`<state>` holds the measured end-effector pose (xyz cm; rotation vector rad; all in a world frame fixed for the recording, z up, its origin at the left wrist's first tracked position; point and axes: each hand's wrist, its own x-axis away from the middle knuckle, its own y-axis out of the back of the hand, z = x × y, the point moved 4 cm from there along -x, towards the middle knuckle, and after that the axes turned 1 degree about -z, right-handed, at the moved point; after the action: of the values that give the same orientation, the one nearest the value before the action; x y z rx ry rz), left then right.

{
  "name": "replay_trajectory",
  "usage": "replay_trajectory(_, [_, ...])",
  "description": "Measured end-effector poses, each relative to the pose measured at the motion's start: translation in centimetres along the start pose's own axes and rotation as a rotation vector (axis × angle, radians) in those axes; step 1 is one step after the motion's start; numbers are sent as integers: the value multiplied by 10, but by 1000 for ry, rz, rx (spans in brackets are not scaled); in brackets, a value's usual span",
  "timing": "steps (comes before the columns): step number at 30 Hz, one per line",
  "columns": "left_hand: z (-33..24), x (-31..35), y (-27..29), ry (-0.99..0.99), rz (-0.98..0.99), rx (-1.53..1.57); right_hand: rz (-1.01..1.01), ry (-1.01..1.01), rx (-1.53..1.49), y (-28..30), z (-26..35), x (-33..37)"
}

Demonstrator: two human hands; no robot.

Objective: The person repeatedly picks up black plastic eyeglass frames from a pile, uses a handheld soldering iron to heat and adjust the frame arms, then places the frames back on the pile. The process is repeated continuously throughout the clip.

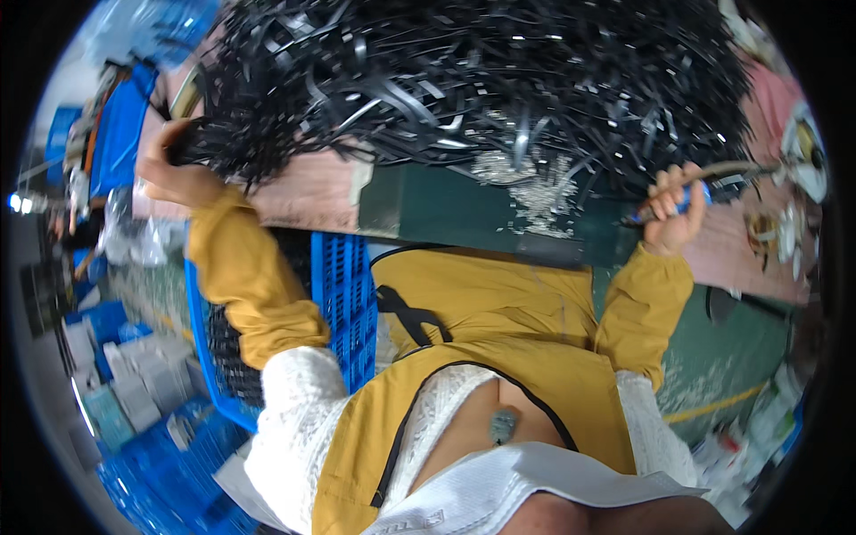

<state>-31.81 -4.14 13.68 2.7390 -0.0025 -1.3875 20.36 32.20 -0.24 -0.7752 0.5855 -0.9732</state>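
Note:
A large heap of thin, glossy black strips [499, 67] spreads across the far side of the worktable. At its left edge is my left hand [183, 174], blurred, with the fingers curled round a bunch of the strips' ends. My right hand [675, 214], on the right by the near edge of the heap, is closed round a blue-handled tool [685, 201] with a dark tip pointing left. The fingers cover most of this tool, so its exact kind is unclear. Many small silvery-grey bits [539, 192] lie between my hands, on the dark green table section [419, 201].
A blue plastic crate [346, 308] holding black pieces stands below the table at my left. A pinkish board [308, 192] covers the table's left part. A hose-like line [736, 168] runs near my right hand. Blue bags and white boxes [147, 379] sit on the left floor.

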Motion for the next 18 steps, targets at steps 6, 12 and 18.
replay_trajectory(6, [175,-67,-43,540,745,-453,50,85,473,-4,12,-5])
replay_trajectory(12, [68,-52,-86,-64,274,-592,-348,253,1419,35,51,-59])
replay_trajectory(18, [-114,85,-267,-320,590,-113,-114,699,1713,46,42,-61])
